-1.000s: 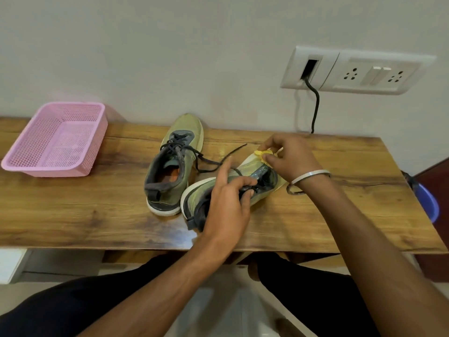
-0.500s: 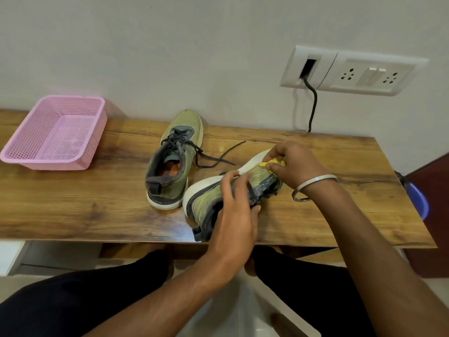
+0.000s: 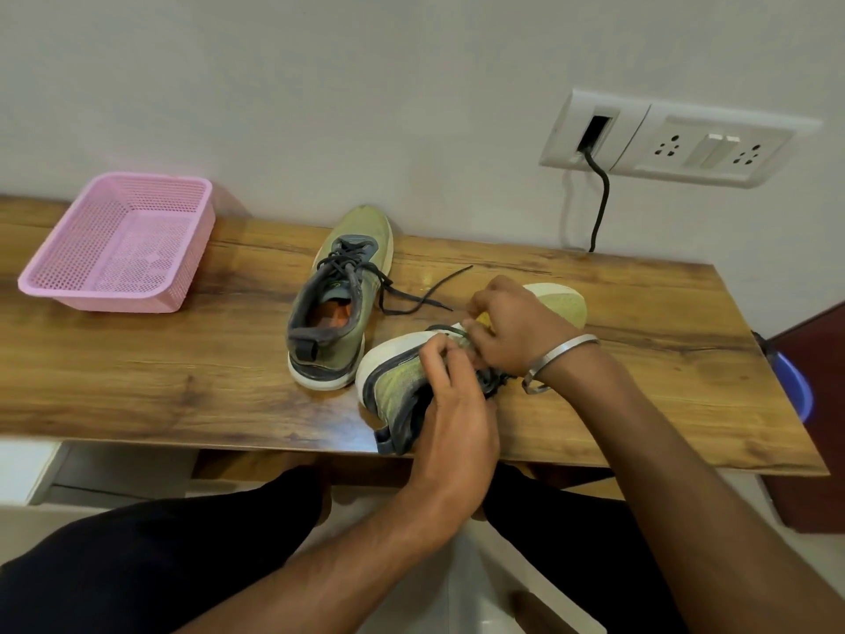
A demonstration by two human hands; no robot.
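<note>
Two olive-green running shoes lie on a wooden table (image 3: 137, 382). The far shoe (image 3: 343, 295) stands upright with its dark laces loose and trailing right. The near shoe (image 3: 398, 382) is tipped onto its side, white sole facing left. My left hand (image 3: 452, 404) grips its upper near the collar, fingers curled at the dark lace. My right hand (image 3: 512, 327), with a metal bangle on the wrist, covers the shoe's middle and pinches a small yellow thing (image 3: 482, 320) at the lace area. The laces under my hands are mostly hidden.
A pink plastic mesh basket (image 3: 59, 281) sits at the table's back left. On the wall at the right is a white socket panel (image 3: 676, 139) with a black cable (image 3: 599, 203) hanging down behind the table. A blue bin (image 3: 793, 386) stands past the table's right edge.
The near shoe has been rolled from nearly upright onto its side and pulled closer to the table's front edge. Both hands have closed in together over its lace area.
</note>
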